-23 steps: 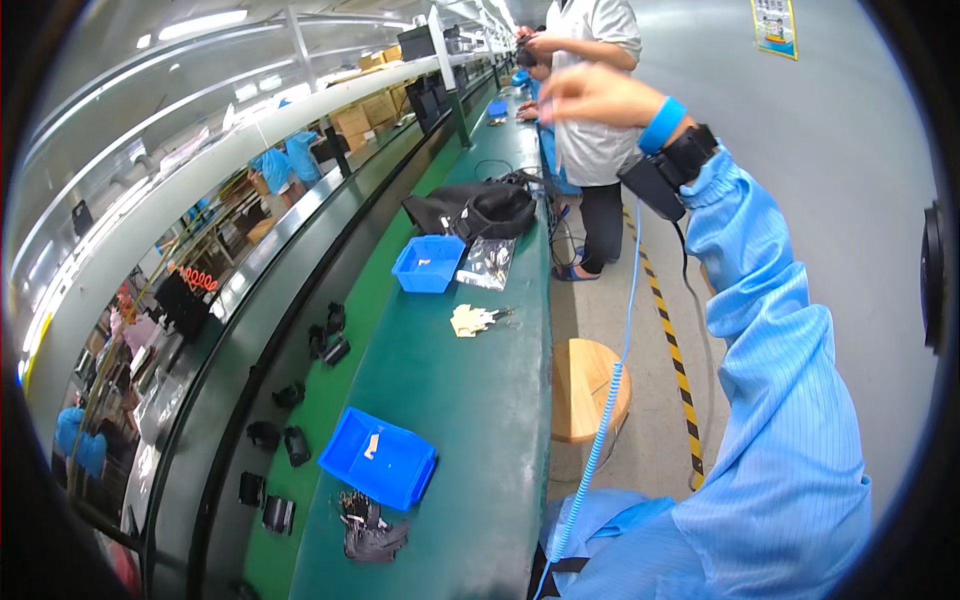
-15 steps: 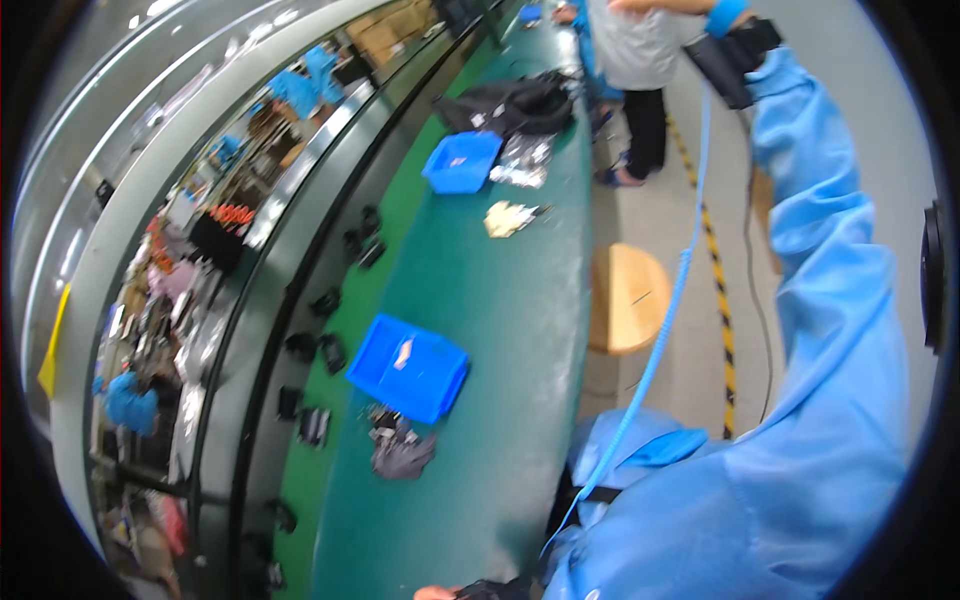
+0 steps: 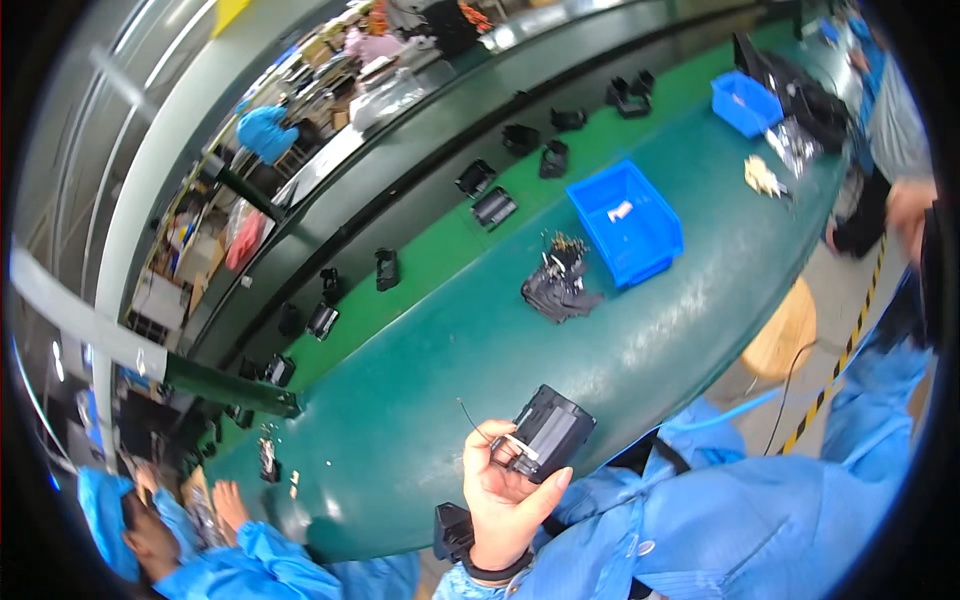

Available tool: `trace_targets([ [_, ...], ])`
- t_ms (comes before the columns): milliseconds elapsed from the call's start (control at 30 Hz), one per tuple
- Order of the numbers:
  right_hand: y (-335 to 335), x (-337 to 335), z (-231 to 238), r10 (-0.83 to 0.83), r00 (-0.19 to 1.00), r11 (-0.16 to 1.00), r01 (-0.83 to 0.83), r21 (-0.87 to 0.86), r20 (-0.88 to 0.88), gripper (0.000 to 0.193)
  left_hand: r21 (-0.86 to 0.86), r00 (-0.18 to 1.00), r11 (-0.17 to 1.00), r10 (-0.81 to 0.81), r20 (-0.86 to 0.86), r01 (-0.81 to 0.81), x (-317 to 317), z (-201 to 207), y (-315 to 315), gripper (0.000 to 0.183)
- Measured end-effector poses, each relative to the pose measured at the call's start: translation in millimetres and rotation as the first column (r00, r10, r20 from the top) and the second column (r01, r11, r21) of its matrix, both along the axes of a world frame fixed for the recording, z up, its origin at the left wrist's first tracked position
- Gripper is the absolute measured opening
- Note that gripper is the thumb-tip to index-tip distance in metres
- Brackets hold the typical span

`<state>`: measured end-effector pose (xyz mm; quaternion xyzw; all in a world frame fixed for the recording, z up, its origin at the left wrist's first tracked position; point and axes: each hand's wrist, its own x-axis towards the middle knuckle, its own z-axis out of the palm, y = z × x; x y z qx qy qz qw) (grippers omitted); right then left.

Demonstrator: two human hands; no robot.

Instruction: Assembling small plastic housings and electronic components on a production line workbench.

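Observation:
My left hand holds a black plastic housing above the near edge of the green table. Its thumb and fingers are closed on the housing, and a thin dark wire sticks out beside the fingers. At the far right edge, my right hand is raised away from the table and smeared by motion, so its fingers do not read clearly. Beyond the housing, a dark grey bag with small thin parts at its mouth lies next to a blue bin that has a pale scrap inside.
Several black housings line the green strip at the back. A smaller blue bin, a clear bag and yellowish pieces lie far right. A co-worker's hand is at lower left. A round wooden stool stands by the table.
The view has swung leftward. My left hand, barely showing at the lower edge before, is now in full view with the black housing. My raised right arm now sits lower at the right edge.

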<state>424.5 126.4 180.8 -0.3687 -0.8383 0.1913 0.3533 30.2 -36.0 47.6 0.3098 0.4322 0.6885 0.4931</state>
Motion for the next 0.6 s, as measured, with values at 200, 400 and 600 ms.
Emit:
trace_targets([
  [200, -7, -201, -82, 0.610, 0.792, 0.684, -0.550, 0.479, 0.037, 0.026, 0.074, 0.993, 0.995, 0.075, -0.088, -0.069, 2, -14, -5, 0.066],
  [400, -33, -243, -110, 0.549, 0.835, 0.703, -0.442, 0.557, -0.029, 0.030, 0.071, 0.991, 0.995, 0.081, -0.109, -0.073, 15, -3, 9, 0.068],
  [600, -23, -250, -150, 0.481, 0.876, 0.681, -0.404, 0.611, 0.043, 0.031, 0.109, 0.981, 0.993, 0.075, -0.179, -0.056, 11, -35, 30, 0.069],
])
